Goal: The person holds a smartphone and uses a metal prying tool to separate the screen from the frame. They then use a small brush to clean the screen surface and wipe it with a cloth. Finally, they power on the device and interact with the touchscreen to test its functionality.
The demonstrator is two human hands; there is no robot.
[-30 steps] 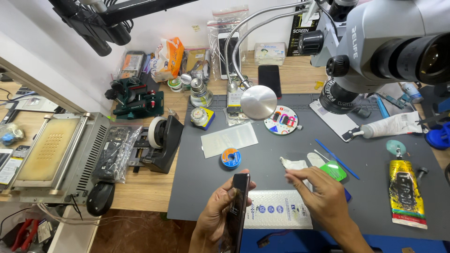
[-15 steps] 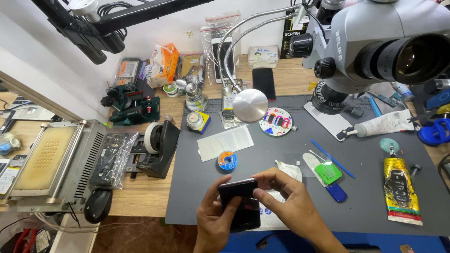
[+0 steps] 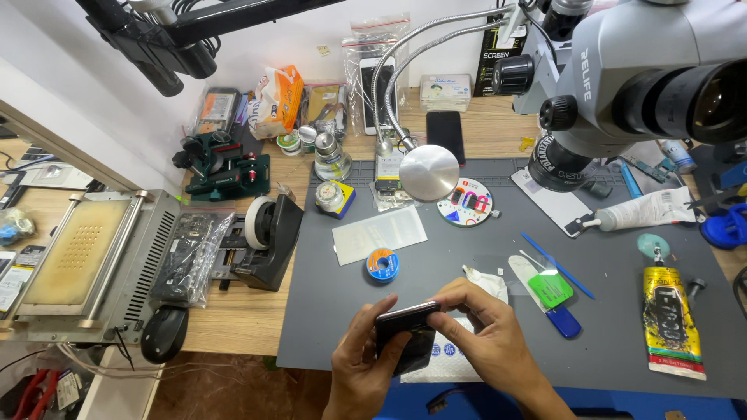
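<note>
Blue solder spool [image 3: 382, 264], green scraper [image 3: 550, 289], near phone [image 3: 406, 336]

The phone [image 3: 405, 342] held in both hands is black with a dark glossy face. The work mat [image 3: 467, 311] is plain dark grey; the bench [image 3: 233, 311] beneath shows light wood grain. The solder spool [image 3: 382, 264] is blue with an orange centre. The scraper [image 3: 551, 289] is bright green, the pry tool [image 3: 557, 266] blue. The glue tube [image 3: 672, 320] is yellow with black print. The suction cup [image 3: 725, 230] is blue.
</note>
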